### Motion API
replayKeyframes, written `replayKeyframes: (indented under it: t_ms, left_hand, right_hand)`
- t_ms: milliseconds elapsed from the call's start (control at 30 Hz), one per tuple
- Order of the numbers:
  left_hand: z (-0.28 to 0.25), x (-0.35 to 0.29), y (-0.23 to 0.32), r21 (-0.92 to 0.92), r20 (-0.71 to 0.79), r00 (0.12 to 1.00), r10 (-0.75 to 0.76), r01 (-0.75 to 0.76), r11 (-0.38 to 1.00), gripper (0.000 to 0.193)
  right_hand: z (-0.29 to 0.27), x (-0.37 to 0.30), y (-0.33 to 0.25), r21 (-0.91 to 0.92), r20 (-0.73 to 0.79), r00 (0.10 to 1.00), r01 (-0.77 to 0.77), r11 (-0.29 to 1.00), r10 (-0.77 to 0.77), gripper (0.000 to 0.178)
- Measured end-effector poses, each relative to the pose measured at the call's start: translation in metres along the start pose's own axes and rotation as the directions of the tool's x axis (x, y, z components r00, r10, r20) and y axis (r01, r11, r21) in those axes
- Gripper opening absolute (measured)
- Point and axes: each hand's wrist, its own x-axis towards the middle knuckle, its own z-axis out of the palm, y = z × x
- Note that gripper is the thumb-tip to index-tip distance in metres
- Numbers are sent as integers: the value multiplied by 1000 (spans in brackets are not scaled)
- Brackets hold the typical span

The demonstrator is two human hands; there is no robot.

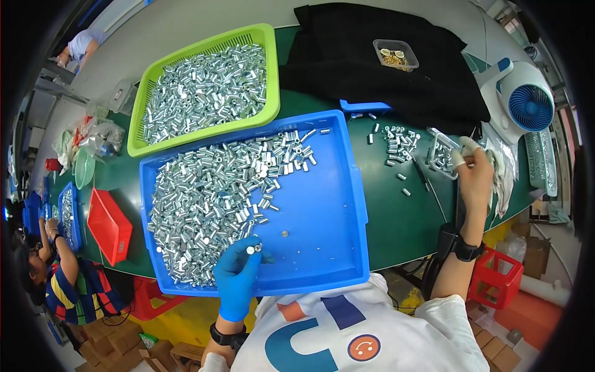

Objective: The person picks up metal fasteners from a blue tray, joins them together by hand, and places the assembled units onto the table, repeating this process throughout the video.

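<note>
My left hand (238,273), in a blue glove, is over the near edge of a blue tray (328,242). Its fingertips are closed on small shiny metal sleeves (255,249), their ends facing up. A heap of similar metal sleeves (198,211) covers the tray's left side. On the right, my right hand (476,173), with pale covers on the fingertips, is at the side of a small clear plastic box (441,156) containing more sleeves. Thumb and forefinger are apart, with nothing visible between them. Loose sleeves (401,144) lie left of that box.
Behind the tray stands a green basket (273,93) full of sleeves. A black cloth (347,49) bears a clear tub (396,56) of gold-coloured bits. A fan (527,99) stands far right. Left are a red bin (110,226) and another person (80,285). A pen-like tool (429,186) lies near my right hand.
</note>
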Motion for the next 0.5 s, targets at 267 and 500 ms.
replayKeyframes:
  t_ms: [267, 500]
  left_hand:
    - [5, 1, 0, 1, 160, 984, -80, 81, 997, 23]
    - [8, -8, 0, -42, 222, 967, -127, 139, 989, 24]
  right_hand:
    - [32, -46, -108, 510, 272, 832, 301, 805, -484, 22]
    - [83, -108, -165, 734, 422, 635, 179, 655, -647, 20]
